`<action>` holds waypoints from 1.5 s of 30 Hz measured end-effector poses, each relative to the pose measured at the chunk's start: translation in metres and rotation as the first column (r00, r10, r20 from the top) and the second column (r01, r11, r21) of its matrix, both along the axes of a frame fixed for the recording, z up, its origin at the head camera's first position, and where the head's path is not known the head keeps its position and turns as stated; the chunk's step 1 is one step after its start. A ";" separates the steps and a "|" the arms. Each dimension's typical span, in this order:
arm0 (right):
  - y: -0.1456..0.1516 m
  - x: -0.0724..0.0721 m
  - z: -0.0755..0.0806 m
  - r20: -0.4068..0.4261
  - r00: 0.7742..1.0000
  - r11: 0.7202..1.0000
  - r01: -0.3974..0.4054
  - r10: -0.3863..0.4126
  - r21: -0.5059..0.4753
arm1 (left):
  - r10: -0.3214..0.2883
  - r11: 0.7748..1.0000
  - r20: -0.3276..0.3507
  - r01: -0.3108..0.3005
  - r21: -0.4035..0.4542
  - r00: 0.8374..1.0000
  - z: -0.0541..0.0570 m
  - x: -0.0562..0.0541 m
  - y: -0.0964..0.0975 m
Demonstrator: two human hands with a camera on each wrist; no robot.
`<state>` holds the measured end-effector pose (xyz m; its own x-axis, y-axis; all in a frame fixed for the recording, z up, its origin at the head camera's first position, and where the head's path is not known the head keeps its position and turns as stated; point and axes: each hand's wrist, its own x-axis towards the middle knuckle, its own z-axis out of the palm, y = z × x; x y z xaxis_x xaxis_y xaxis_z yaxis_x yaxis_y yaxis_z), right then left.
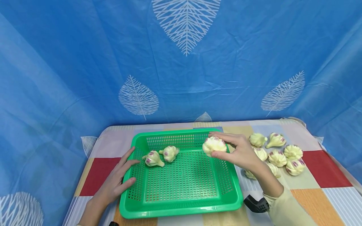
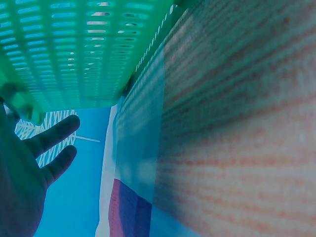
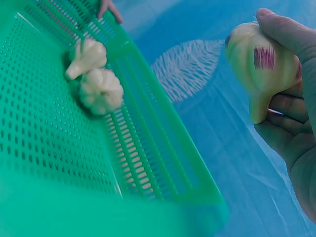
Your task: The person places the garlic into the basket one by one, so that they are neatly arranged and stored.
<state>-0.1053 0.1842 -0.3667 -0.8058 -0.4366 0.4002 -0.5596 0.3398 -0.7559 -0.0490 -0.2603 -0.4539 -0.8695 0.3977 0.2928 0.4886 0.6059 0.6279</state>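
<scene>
My right hand (image 1: 240, 149) grips a garlic bulb (image 1: 214, 145) between thumb and fingers, above the right side of a green plastic basket (image 1: 181, 209). In the right wrist view, this bulb shows purple streaks and a stubby stem pointing down. My left hand (image 1: 115, 179) rests at the basket's left rim, its fingers fairly straight; two of them extend outside the wall in the left wrist view. Two more garlic bulbs lie inside the basket toward the back left, one bulb (image 1: 153, 158) close beside the other bulb (image 1: 170, 153).
Several loose garlic bulbs (image 1: 277, 158) are grouped on the table right of the basket, partly behind my right forearm. A checked cloth (image 1: 319, 166) covers the table. Blue curtain (image 1: 181, 81) with white leaf prints hangs behind and at both sides.
</scene>
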 end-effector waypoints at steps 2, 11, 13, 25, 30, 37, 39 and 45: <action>-0.009 -0.006 0.001 -0.041 0.999 0.999 -0.008 0.009 0.042 | 0.000 1.000 0.000 0.000 0.001 1.000 0.000 0.000 0.000; -0.047 -0.032 0.004 -0.123 0.984 0.974 -0.100 0.127 0.204 | -0.006 1.000 0.005 0.006 0.003 1.000 -0.001 0.001 0.000; -0.053 -0.037 0.005 -0.142 0.978 0.968 -0.120 0.154 0.222 | -0.005 1.000 0.005 0.005 0.001 1.000 0.000 0.001 0.000; -0.081 -0.057 -0.011 -0.154 0.912 0.852 -0.282 0.381 0.441 | -0.005 1.000 -0.003 0.005 -0.011 1.000 0.002 -0.001 -0.001; -0.091 -0.060 -0.021 -0.212 0.813 0.622 -0.219 0.543 0.751 | -0.001 1.000 0.005 0.001 -0.011 1.000 0.001 -0.001 0.000; -0.101 -0.062 -0.022 -0.159 0.765 0.399 -0.137 0.624 0.907 | 0.003 1.000 0.006 -0.003 -0.009 1.000 0.000 0.000 0.000; -0.104 -0.063 -0.022 -0.137 0.761 0.353 -0.128 0.635 0.927 | 0.004 1.000 0.007 -0.004 -0.011 1.000 0.000 0.001 0.001; -0.112 -0.063 -0.029 -0.067 0.738 0.207 -0.100 0.671 0.973 | 0.007 1.000 0.013 -0.007 -0.003 1.000 0.000 0.001 0.001</action>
<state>-0.1681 0.0723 -0.3954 -0.2846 -0.9158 -0.2833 -0.9512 0.2330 0.2021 -0.0479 -0.2597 -0.4542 -0.8760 0.3922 0.2806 0.4761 0.6112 0.6322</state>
